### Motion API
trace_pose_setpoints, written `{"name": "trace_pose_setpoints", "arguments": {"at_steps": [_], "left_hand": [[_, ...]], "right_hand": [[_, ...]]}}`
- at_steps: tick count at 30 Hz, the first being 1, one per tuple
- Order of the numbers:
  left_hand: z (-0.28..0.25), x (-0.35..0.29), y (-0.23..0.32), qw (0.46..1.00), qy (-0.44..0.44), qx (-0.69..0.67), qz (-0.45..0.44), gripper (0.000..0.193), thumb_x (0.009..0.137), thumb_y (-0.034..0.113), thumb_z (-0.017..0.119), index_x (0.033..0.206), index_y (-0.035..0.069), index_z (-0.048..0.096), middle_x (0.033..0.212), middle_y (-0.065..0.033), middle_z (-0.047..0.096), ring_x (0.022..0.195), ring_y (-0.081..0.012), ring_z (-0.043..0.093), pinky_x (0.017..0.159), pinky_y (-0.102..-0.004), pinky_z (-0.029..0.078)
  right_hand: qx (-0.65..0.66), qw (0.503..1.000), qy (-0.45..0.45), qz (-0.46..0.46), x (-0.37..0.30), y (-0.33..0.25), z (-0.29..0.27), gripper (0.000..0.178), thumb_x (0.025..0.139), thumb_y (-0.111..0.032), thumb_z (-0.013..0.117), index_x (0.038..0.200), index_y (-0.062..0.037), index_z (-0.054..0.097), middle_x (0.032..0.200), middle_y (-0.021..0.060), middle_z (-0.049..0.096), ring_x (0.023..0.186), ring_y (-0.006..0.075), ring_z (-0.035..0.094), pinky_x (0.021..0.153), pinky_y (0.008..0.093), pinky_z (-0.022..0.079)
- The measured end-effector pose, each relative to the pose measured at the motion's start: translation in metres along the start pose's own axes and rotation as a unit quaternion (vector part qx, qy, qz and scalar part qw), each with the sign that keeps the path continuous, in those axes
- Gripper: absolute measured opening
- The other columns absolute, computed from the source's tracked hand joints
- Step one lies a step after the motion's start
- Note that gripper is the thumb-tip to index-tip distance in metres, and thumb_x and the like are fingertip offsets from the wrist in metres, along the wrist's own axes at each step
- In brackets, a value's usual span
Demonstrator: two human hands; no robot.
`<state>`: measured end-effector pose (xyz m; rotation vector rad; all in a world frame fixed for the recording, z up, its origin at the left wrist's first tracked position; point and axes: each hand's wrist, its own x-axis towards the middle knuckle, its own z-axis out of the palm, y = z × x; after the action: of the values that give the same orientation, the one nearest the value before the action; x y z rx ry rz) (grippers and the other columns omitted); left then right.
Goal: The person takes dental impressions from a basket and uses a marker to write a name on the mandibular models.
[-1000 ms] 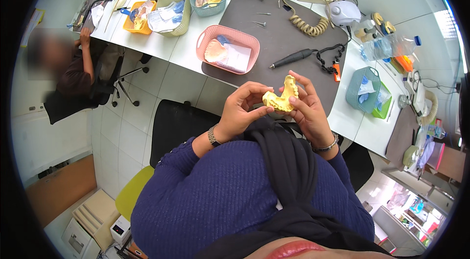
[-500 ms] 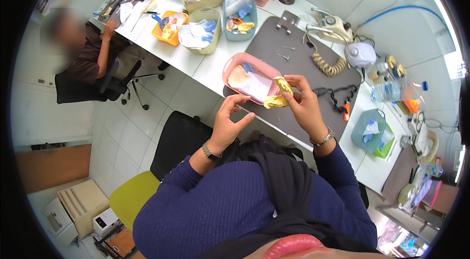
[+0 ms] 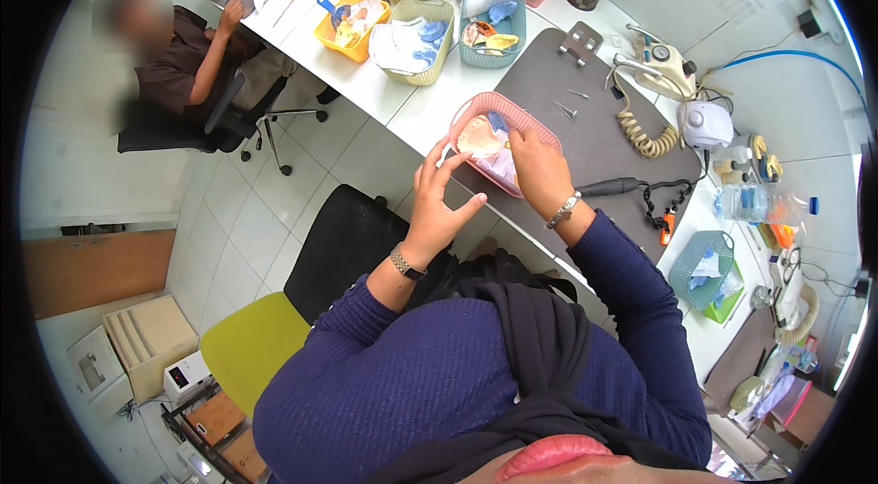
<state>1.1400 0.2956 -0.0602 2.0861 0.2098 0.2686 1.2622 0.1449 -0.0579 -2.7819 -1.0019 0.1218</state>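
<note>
In the head view, one pink basket (image 3: pixel 526 115) on the grey mat (image 3: pixel 523 77) holds one pale dental cast (image 3: pixel 479 137) and one blue piece (image 3: pixel 497 120); the right hand (image 3: pixel 543 175) reaches into it, its fingertips hidden, so I cannot tell whether they grip anything, while the left hand (image 3: pixel 434 221), spread and empty, is by the rim. Farther left stand two olive baskets (image 3: pixel 428 74), one orange basket (image 3: pixel 340 44) and one blue-grey basket (image 3: pixel 487 57), all filled. Three metal pins (image 3: pixel 563 109) lie on the mat.
</note>
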Motion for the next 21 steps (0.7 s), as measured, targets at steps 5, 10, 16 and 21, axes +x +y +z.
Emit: {"name": "trace_pose_setpoints", "arguments": {"at_steps": [5,10,16,21], "left_hand": [[0.005,-0.001,-0.006,1.000,-0.023,-0.001,0.014,0.059,0.071,0.022,0.075,0.125,0.012,0.054,0.147,-0.0128,0.032,0.130,-0.0336,0.034,0.106,-0.0434,0.029],[0.008,-0.001,-0.011,0.998,-0.049,-0.028,0.013,0.060,0.073,0.023,0.074,0.126,0.010,0.053,0.148,-0.0136,0.029,0.132,-0.0338,0.033,0.107,-0.0435,0.029],[0.010,-0.004,-0.011,0.997,-0.072,-0.035,0.008,0.058,0.076,0.025,0.072,0.128,0.010,0.051,0.149,-0.0146,0.027,0.132,-0.0340,0.032,0.107,-0.0439,0.028],[0.011,-0.006,-0.009,0.995,-0.085,-0.056,-0.023,0.058,0.077,0.025,0.071,0.129,0.011,0.050,0.149,-0.0145,0.027,0.132,-0.0341,0.031,0.108,-0.0440,0.027]], "right_hand": [[-0.045,0.998,-0.027,0.035,0.004,0.000,0.013,0.011,0.081,-0.006,0.056,0.091,-0.0039,0.057,0.088,0.0135,0.061,0.073,0.0281,0.067,0.058,0.0358,0.055],[-0.064,0.997,-0.010,0.037,0.007,0.006,0.029,0.010,0.081,-0.007,0.056,0.091,-0.0050,0.058,0.085,0.0121,0.063,0.072,0.0271,0.068,0.057,0.0346,0.055],[-0.061,0.998,0.007,0.027,0.008,0.010,0.027,0.006,0.081,-0.008,0.057,0.086,-0.0059,0.059,0.077,0.0106,0.065,0.074,0.0250,0.067,0.058,0.0350,0.054],[-0.045,0.998,0.029,0.026,0.005,0.010,0.021,0.005,0.081,-0.008,0.057,0.084,-0.0059,0.059,0.076,0.0109,0.065,0.075,0.0252,0.067,0.061,0.0358,0.055]]}}
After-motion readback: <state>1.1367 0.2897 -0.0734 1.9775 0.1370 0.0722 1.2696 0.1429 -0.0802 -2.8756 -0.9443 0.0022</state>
